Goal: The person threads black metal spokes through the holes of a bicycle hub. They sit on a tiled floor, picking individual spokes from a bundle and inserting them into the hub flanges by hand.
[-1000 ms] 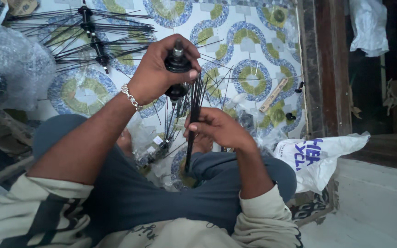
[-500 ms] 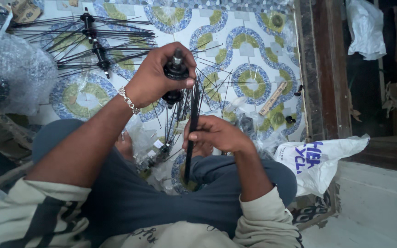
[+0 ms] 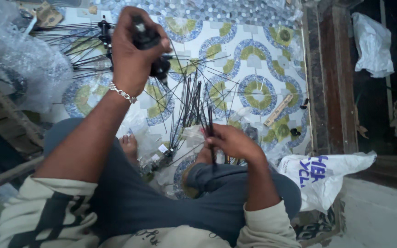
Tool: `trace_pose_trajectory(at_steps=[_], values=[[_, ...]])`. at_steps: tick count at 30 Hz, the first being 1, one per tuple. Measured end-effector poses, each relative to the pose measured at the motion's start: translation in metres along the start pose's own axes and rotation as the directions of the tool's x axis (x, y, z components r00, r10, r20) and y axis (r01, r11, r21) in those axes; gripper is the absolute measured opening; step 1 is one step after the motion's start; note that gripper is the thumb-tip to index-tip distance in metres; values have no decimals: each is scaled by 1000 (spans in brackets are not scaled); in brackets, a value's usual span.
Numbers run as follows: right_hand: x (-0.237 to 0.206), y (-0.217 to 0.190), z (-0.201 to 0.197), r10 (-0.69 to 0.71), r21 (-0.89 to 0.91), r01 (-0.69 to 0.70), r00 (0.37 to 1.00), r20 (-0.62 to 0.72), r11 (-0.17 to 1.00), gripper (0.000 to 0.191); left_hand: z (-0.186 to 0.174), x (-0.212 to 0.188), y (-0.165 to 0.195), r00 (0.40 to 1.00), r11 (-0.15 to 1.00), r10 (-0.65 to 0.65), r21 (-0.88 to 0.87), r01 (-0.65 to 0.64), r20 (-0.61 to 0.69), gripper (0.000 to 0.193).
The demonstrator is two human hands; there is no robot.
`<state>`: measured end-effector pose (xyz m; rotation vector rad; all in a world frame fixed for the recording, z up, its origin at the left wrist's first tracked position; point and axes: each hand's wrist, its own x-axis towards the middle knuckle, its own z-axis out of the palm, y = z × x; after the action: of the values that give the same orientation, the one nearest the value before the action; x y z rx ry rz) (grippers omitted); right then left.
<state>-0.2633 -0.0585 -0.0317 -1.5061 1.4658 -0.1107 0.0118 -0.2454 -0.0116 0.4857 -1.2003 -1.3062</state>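
On the patterned tile floor point(image 3: 263, 59), seated person, legs folded, viewed from above

Item 1: left hand point(image 3: 132, 50), raised, fingers wrapped tight round a black wheel hub point(image 3: 150, 39); thin spokes hang down from the hub in a loose fan toward the lap.

Item 2: right hand point(image 3: 233, 142), low over the knee, thumb and fingers pinched on a bundle of black spokes point(image 3: 198, 108) standing roughly upright; which single spoke is gripped cannot be told.

Item 3: second hub with spokes point(image 3: 104, 34), lying flat on the tiles beyond the left hand, apart from it.

Item 4: bubble wrap point(image 3: 14, 59), heaped at the left; white plastic bag point(image 3: 327, 172), beside the right knee; small wooden strip point(image 3: 279, 110), on the tiles.

Handling note (judgement): hub best kept steady and high so hanging spokes stay untangled; one spoke at a time drawn free of the bundle, fed straight, not bent
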Motion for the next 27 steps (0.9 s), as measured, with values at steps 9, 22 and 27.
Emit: trace_pose_trajectory(at_steps=[9, 22, 27], values=[[3, 1, -12, 258, 56, -263, 841, -475, 963, 65, -23, 0, 5, 962, 875, 272, 414, -252, 9, 46], [22, -20, -10, 70, 874, 354, 915, -397, 333, 54, 15, -16, 13, 991, 913, 90, 389, -120, 96, 43], [23, -28, 2, 63, 767, 381, 876, -477, 516, 56, 26, -23, 13, 989, 898, 43, 428, -102, 145, 42]])
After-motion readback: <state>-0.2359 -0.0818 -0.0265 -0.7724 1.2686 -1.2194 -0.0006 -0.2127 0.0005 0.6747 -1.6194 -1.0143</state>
